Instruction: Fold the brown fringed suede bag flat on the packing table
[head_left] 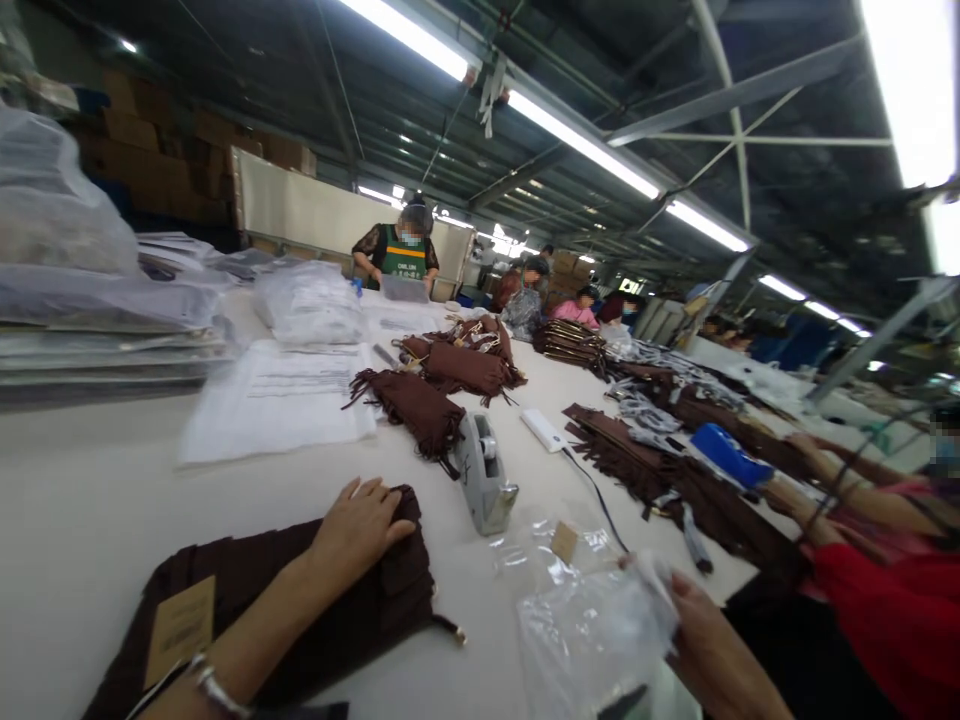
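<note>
My left hand (pixel 356 535) lies with fingers spread on a dark brown fabric bag (pixel 270 590), flat on the white table at lower left. A kraft-coloured tag (pixel 180 630) shows on the bag below my forearm, and a short cord with a metal tip sticks out at its right side. At lower right, my right hand (pixel 701 635) has its fingers closed on a clear plastic bag (pixel 574 630), which droops over the table and is slightly blurred. A small brown label (pixel 564 541) shows at its upper part. Just beyond stands a grey tape dispenser (pixel 486 480).
Brown fringed pieces (pixel 420 405) lie past the dispenser. A white plug-in device (pixel 544 430) trails a dark cable. Stacked plastic bags (pixel 315 300) stand at left. At right, a co-worker's red sleeve (pixel 885 600) and a blue tape dispenser (pixel 729 457) are close by.
</note>
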